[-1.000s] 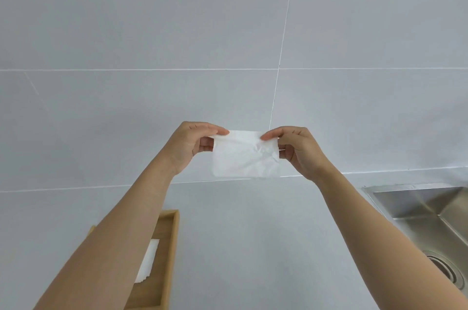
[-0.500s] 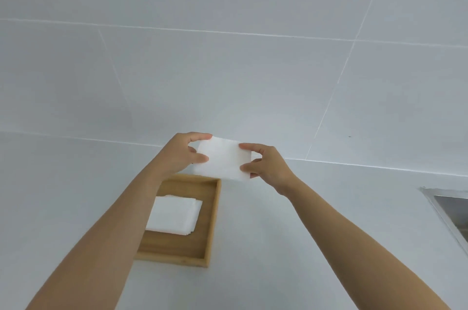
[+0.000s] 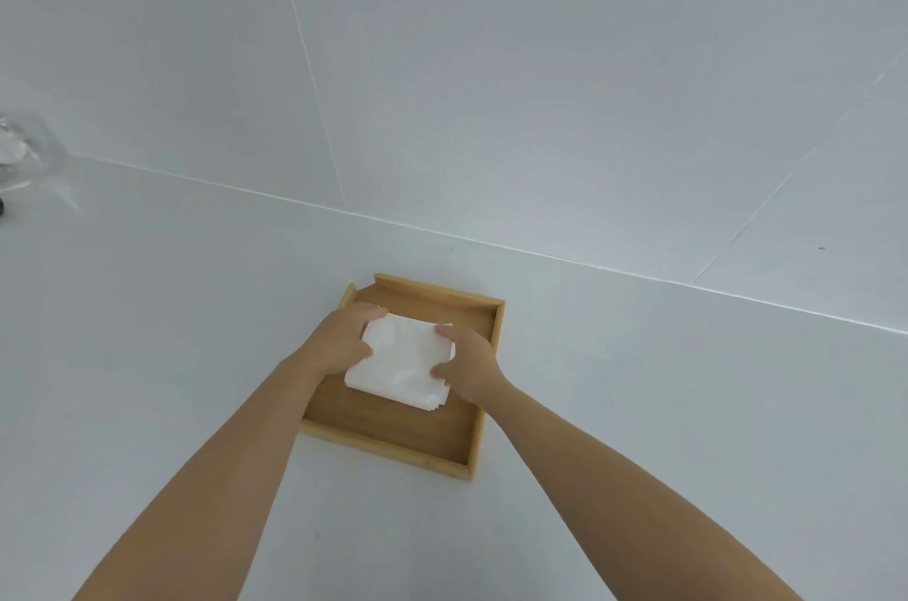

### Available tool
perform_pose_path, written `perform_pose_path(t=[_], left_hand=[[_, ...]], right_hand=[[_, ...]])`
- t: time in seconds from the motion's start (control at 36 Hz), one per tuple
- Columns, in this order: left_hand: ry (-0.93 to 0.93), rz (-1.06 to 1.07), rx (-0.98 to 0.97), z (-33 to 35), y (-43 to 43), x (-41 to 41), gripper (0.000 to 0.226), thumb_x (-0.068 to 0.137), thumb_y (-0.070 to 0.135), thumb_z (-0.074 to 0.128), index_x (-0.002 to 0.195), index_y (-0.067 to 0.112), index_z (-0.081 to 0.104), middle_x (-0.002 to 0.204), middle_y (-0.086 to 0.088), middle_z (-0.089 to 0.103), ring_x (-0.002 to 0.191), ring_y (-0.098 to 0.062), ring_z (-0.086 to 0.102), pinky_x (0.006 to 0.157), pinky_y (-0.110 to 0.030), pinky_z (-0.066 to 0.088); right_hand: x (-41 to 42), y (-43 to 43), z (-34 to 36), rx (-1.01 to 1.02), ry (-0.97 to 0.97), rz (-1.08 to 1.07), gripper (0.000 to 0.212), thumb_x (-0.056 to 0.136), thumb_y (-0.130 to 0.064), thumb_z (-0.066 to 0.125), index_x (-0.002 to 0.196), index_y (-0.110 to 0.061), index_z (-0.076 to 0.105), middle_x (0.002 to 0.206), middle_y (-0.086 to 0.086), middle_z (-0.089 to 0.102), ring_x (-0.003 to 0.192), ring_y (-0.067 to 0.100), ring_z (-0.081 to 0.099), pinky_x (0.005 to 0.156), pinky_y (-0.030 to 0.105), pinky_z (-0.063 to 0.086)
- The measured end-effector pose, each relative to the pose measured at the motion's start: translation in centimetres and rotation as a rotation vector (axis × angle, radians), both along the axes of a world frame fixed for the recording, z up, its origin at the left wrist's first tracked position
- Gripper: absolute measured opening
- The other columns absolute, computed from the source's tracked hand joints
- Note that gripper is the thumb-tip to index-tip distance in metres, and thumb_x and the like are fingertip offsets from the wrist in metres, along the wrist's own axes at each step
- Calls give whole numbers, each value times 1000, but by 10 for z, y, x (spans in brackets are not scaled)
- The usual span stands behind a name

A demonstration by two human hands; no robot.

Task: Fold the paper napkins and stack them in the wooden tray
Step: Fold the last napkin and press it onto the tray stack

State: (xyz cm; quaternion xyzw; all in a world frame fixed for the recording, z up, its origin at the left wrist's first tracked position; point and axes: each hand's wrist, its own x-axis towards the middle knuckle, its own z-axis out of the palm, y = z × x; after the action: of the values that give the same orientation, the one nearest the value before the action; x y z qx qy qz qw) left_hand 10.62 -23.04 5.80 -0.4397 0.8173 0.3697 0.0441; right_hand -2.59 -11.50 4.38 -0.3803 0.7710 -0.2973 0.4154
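Observation:
A wooden tray (image 3: 393,441) lies on the white counter in the middle of the view. Inside it sits a stack of folded white napkins (image 3: 432,399). A folded white napkin (image 3: 405,352) rests on top of that stack, held at both sides. My left hand (image 3: 344,340) grips its left edge with fingers curled over the far corner. My right hand (image 3: 467,362) pinches its right edge between thumb and fingers. Both forearms reach in from the bottom of the view and hide the tray's near left corner.
A white tiled wall (image 3: 540,84) rises just behind the tray. At the far left edge a clear shiny object (image 3: 17,158) is partly in view, blurred. White counter (image 3: 663,404) spreads to the left and right of the tray.
Both hands have lowered the folded napkin from the air above the tray's far edge down onto the stack. The view has swung left and down, and the sink is out of sight.

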Motion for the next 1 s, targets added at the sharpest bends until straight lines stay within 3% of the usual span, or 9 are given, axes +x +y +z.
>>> perform_pose_path(t=[0.22,0.33,0.47,0.69,0.83,1.0], left_hand=[[-170,-88,-81,-30,-6,4,61,87,-7,41,143,15,30,154,-2,25,139,-21,30,110,-31,33],[-196,-73,-85,-38,-3,3,60,89,-5,40,144,17,28,153,-4,25,134,-23,36,105,-31,35],[-211,-28,-81,-42,-4,4,60,90,-3,40,143,23,29,147,-9,28,124,-27,45,100,-33,40],[-225,-33,-107,-38,-6,-1,61,88,-5,37,142,23,31,142,-10,32,118,-28,47,96,-33,42],[-305,-20,-154,-43,-2,1,57,91,2,38,142,25,29,145,-9,29,117,-27,50,92,-33,45],[-404,-19,-196,-33,2,3,53,94,19,40,144,26,24,151,-11,22,123,-27,49,96,-35,44]], right_hand=[[7,-10,-21,102,100,62,63,85,-2,55,142,-8,28,151,7,28,137,23,30,109,27,29],[11,-9,-28,134,145,77,60,87,0,52,142,-6,29,149,5,25,126,23,41,93,20,39],[14,-7,-30,157,164,67,47,88,3,48,133,0,38,143,7,29,116,26,49,79,18,40],[12,-8,-24,180,192,66,44,88,2,48,131,0,41,145,6,28,114,28,53,90,25,45],[13,-7,-25,212,187,102,48,88,0,51,133,-2,36,146,9,23,102,26,56,84,25,48],[5,-1,-15,220,101,95,57,86,-3,56,137,-4,30,147,13,18,120,30,48,90,26,46]])
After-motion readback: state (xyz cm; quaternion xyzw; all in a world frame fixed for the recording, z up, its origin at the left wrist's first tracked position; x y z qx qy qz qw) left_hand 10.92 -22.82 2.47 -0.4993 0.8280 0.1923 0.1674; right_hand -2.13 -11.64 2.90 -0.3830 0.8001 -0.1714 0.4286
